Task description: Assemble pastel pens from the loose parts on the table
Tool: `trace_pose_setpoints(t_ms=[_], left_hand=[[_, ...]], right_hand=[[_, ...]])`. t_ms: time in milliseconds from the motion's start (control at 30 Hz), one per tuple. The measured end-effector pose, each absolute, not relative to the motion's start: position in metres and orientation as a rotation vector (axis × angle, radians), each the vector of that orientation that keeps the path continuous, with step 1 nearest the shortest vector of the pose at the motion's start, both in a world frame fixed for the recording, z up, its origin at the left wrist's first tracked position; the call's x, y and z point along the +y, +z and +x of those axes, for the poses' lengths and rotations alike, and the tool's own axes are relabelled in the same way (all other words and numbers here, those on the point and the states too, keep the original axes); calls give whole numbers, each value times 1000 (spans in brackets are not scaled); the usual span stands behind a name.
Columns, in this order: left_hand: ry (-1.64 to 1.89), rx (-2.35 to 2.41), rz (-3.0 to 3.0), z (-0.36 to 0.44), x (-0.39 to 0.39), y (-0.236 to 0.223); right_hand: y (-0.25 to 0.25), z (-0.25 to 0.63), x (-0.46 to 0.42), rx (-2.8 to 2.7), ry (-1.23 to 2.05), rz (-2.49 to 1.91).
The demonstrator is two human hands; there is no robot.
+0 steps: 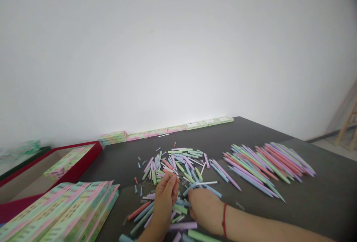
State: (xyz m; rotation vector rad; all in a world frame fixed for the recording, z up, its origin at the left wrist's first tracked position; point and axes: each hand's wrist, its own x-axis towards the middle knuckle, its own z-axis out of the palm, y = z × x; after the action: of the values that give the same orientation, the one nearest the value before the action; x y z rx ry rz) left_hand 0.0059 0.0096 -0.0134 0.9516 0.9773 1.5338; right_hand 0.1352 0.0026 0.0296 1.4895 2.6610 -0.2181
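Observation:
My left hand (167,192) is over the heap of loose pen parts, thumb and fingers pinched together. Whatever lies between its fingertips is too small or covered to name. Beside it, my right hand (205,208), a red string around its wrist, is curled low into the heap, its fingertips mostly hidden. A blue pen barrel piece (189,189) and a thin white refill (206,183) show just above its knuckles; I cannot tell whether it grips them. Around both hands lie pastel pen barrels (182,226) in green, purple, blue and coral.
Assembled pens (279,160) lie in rows to the right. Stacked printed boxes (69,208) stand front left, by a red open box (92,152) holding more. Flat printed packs (206,123) line the wall. Small plugs (136,189) lie scattered on the dark table (315,205).

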Motion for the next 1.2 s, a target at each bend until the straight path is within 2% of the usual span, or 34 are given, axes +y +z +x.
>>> trace_pose_setpoints(t_ms=[800,1000,1200], left_hand=[[1482,1016,998,7,8,-11],[1480,1015,991,9,5,-8],[1458,990,979,9,4,-8]], right_hand=[[30,142,6,2613,-227,1607],[27,153,18,2700,-428,1516],[43,171,45,2799,-894,1441]])
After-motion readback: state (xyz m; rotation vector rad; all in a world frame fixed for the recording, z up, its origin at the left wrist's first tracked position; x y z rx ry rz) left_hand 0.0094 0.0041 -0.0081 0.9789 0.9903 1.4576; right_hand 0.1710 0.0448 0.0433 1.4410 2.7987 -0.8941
